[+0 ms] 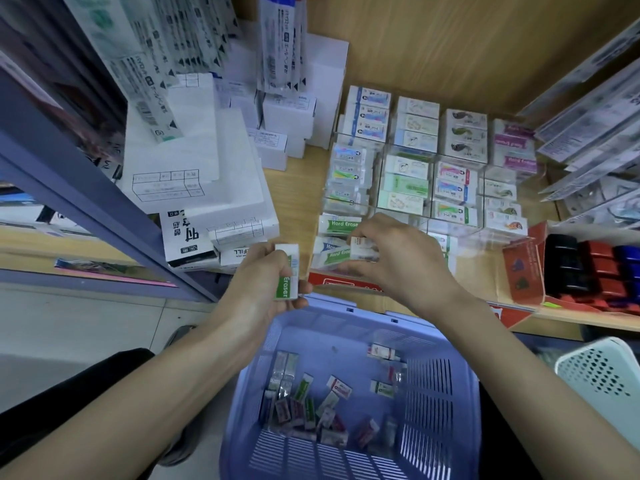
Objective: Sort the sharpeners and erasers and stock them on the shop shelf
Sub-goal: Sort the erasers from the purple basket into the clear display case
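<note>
The left hand (259, 285) holds a green eraser (287, 271) tight. The right hand (394, 261) pinches a white eraser (362, 249) just beside the Hard Eraser stack (337, 225). If it pushes crooked, the stack may tip and fall into the blue basket (429, 382) below both hands

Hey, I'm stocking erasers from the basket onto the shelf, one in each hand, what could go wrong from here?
1. The right hand pinches a white eraser at the front compartment, right against the green packs. Its label looks reddish, so it may end up with the wrong kind.
2. The left hand holds a green eraser beside the basket rim, not over it. If it slips, it could fall to the floor.
</note>
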### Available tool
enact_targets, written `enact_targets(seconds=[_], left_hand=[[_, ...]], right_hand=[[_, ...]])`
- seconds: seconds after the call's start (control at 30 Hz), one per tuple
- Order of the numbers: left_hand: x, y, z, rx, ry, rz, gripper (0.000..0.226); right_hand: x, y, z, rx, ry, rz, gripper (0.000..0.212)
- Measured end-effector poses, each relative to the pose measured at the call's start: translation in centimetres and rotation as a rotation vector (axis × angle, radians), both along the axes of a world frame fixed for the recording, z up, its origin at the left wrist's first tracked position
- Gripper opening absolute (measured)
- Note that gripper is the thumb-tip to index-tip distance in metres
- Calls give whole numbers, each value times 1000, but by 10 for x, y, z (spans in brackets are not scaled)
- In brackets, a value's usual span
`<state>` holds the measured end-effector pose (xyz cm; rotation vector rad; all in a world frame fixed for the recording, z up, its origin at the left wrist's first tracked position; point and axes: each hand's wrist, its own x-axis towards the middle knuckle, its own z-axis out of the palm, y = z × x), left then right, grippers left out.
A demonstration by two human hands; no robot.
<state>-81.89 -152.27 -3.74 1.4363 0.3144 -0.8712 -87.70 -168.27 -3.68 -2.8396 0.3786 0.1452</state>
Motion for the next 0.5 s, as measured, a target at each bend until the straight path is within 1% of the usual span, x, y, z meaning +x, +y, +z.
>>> enact_targets(seconds=[0.1, 0.2, 0.33, 0.43, 0.5], left_hand=[[4, 2, -1, 27, -12, 16, 27], [6, 4, -2, 22, -1, 11, 28], [5, 4, -3, 20, 4, 7, 30], [5, 4, -1, 16, 2, 5, 31], [4, 3, 1, 1, -4, -3, 31]], right_hand=[[5, 4, -3, -17, 71, 25, 40], [10, 7, -5, -39, 95, -15, 37], [14, 8, -9, 1, 102, -69, 36], [17, 5, -10, 10, 151, -38, 34], [16, 3, -9, 60, 163, -25, 29]])
